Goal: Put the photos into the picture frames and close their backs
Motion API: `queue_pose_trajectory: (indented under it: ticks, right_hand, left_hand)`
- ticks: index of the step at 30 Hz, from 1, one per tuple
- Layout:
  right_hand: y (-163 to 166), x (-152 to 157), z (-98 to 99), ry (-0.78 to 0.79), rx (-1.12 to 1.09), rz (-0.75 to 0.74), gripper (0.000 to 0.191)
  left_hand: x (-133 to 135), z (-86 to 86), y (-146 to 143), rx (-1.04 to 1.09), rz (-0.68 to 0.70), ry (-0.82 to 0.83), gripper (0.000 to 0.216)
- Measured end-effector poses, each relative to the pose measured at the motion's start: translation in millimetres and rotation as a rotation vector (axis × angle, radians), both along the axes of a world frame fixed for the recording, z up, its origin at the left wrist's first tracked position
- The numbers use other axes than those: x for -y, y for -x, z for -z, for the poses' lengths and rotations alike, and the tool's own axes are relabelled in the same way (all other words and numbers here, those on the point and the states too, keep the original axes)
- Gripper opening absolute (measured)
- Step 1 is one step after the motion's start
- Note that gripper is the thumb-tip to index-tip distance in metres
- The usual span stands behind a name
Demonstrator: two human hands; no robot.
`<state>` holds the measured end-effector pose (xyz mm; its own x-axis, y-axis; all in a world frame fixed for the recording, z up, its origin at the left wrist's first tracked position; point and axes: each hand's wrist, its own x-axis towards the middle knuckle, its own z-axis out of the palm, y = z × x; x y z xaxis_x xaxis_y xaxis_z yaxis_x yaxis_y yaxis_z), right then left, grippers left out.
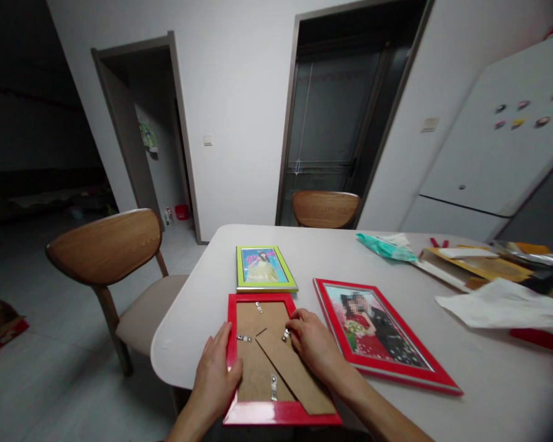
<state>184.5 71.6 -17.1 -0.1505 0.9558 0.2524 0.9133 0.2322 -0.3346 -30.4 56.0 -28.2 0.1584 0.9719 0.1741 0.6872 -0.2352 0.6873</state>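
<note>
A red picture frame (281,413) lies face down at the table's near edge, its brown backboard (251,368) with a slanting stand leg (299,380) facing up. My left hand (214,371) grips the frame's left side, thumb over the inner edge and fingers along the outside. At the right side, my right hand (316,344) has its fingers bent and closed at a small metal clip (286,334). Other metal clips show at the top (258,307), left and bottom of the backboard. Right of my hands lies a larger red framed photo (373,331), face up.
A lime-green framed picture (265,268) lies just beyond the red frame. Teal plastic wrapping (387,247), white paper (498,305) and yellowish packaging (483,264) cover the table's right side. Wooden chairs stand at the left (105,248) and far side (325,209).
</note>
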Motion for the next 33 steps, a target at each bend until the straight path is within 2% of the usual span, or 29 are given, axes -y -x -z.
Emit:
queue_pose_trajectory:
  ticks: [5, 10, 16, 22, 28, 33]
  right_hand:
    - [11.8, 3.6, -11.0, -0.040, 0.055, -0.004, 0.024]
    - [52.6, 0.6, -19.6, 0.032, 0.033, -0.189, 0.022]
    - [79.0, -11.2, -18.4, 0.038, 0.095, -0.154, 0.022]
    - [70.5, -17.7, -9.3, 0.000, 0.060, -0.120, 0.022]
    - [46.8, -34.2, -4.4, -0.008, 0.059, 0.027, 0.026]
    - [48.3, -43.1, -1.5, 0.009, 0.072, 0.041, 0.028]
  left_hand:
    - [-1.2, 6.3, -0.5, -0.048, 0.002, -0.043, 0.056]
    - [-1.4, 8.1, -0.9, -0.098, -0.016, -0.064, 0.054]
    - [-1.3, 7.0, -0.7, -0.121, 0.002, -0.069, 0.052]
    - [-0.6, 6.2, -1.0, -0.109, -0.002, -0.061, 0.054]
    - [0.0, 4.2, -1.5, -0.029, -0.009, -0.047, 0.055]
    - [-0.6, 2.3, -2.0, -0.021, -0.001, -0.032, 0.055]
